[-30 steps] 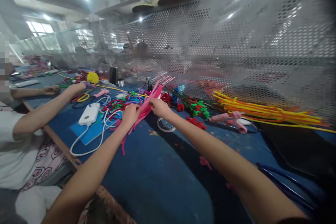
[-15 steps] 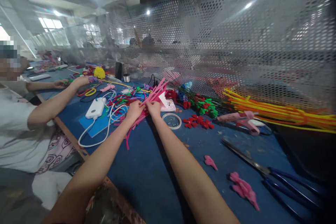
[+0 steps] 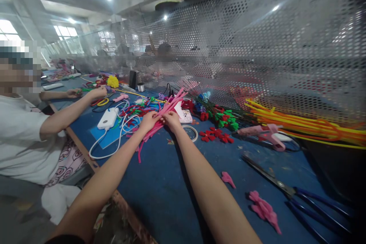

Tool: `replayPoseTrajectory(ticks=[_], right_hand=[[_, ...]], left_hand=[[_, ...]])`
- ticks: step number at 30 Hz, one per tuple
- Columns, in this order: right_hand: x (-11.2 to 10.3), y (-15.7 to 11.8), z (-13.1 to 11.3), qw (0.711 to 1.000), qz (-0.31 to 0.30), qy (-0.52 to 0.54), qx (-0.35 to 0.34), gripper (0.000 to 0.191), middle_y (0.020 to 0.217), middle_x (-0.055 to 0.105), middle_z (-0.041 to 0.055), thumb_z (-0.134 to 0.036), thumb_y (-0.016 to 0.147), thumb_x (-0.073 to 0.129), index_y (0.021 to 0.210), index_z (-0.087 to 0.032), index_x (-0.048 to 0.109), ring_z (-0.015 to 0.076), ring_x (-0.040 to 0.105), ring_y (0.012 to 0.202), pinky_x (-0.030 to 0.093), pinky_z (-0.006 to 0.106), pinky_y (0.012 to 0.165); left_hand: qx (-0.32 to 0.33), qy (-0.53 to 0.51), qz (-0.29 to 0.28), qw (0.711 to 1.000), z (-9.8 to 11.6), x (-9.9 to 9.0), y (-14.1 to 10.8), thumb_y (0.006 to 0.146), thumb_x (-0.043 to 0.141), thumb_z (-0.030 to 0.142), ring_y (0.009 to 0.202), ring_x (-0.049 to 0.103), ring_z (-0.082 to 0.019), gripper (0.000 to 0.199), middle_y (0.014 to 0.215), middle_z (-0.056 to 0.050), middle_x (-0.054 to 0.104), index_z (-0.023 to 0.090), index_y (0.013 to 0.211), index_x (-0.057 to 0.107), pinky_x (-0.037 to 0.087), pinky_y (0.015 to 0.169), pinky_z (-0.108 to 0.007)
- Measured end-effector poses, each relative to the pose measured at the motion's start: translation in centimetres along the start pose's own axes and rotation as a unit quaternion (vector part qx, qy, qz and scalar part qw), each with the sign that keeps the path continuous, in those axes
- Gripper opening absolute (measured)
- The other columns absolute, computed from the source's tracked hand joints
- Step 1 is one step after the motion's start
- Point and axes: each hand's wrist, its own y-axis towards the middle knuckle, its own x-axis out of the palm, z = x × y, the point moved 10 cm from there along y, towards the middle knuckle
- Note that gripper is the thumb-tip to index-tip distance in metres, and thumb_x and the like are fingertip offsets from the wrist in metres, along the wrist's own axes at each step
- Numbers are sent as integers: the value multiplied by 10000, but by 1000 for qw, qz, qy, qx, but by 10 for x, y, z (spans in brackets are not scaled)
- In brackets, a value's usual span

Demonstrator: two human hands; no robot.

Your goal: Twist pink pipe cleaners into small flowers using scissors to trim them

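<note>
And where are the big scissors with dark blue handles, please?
In the head view, the scissors lie at the lower right on the blue table, between the pink glue gun and the larger loose pink piece.

Pink strips (image 3: pixel 172 103), loose bundle, slanting, lower ends on blue tabletop (image 3: pixel 164 190).

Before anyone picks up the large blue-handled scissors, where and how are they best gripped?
Probably by the blue handles, with the right hand coming from the near right side: the scissors lie on the table with handles toward that side and blades pointing away to the left.
</note>
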Motion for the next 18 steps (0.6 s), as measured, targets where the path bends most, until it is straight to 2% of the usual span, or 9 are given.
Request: replayPoseTrajectory(ticks=[6,12,18], right_hand=[[-3,0,-3,999,9,36,-3,312,1114,539,78,-298,862,502,1134,-147,499,183,562,934,483,385,781],[-2,0,-3,999,-6,51,-2,305,1112,540,77,-303,862,501,1125,-148,507,182,560,935,484,383,780],[0,0,-2,998,-16,64,-7,309,1117,537,78,-304,862,501,1129,-148,505,184,558,941,481,387,784]], left_hand=[[-27,-15,-4,1000,-10,4,3,854,493,304,934,562,-188,305,1103,-85,545,140,1111,510,487,783,-391],[-50,-39,13,998,-18,4,3,852,496,300,939,561,-192,316,1109,-88,542,139,1123,502,486,785,-395],[-26,-44,4,999,-10,3,2,840,514,307,907,572,-182,275,1029,-72,580,125,1044,547,482,784,-383]])
